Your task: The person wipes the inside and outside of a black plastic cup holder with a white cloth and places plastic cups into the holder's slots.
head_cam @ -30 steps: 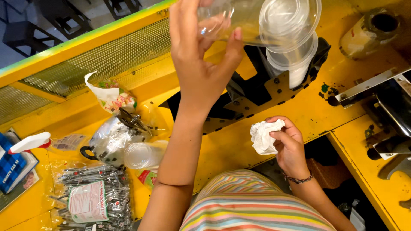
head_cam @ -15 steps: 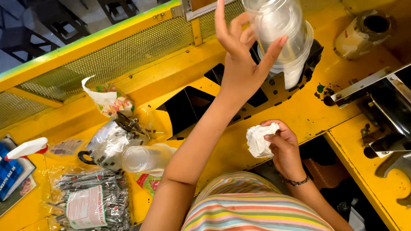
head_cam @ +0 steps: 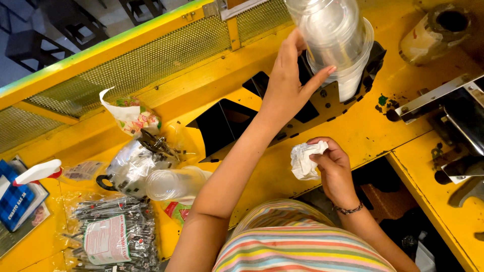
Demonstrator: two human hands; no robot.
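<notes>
My left hand point(head_cam: 290, 83) reaches up and grips the side of a tall stack of clear plastic cups point(head_cam: 330, 32) that stands over a black slotted part of the yellow machine point(head_cam: 322, 103). More clear cups point(head_cam: 353, 75) sit under the stack, in the black holder. My right hand point(head_cam: 333, 166) rests lower down near the machine's front edge, closed around a crumpled white cloth point(head_cam: 305, 158). A bracelet is on that wrist.
On the yellow surface at left lie a lying stack of clear cups point(head_cam: 174, 184), a silver foil bag point(head_cam: 128, 163), a packet of dark sticks point(head_cam: 108, 236), an open snack bag point(head_cam: 131, 113) and a white spray nozzle point(head_cam: 35, 171). A tape roll point(head_cam: 436, 30) stands top right; metal machine parts point(head_cam: 454, 116) at right.
My left hand has carried the cup stack to the right and set it upright over the black holder. My right hand and the cloth have stayed in place.
</notes>
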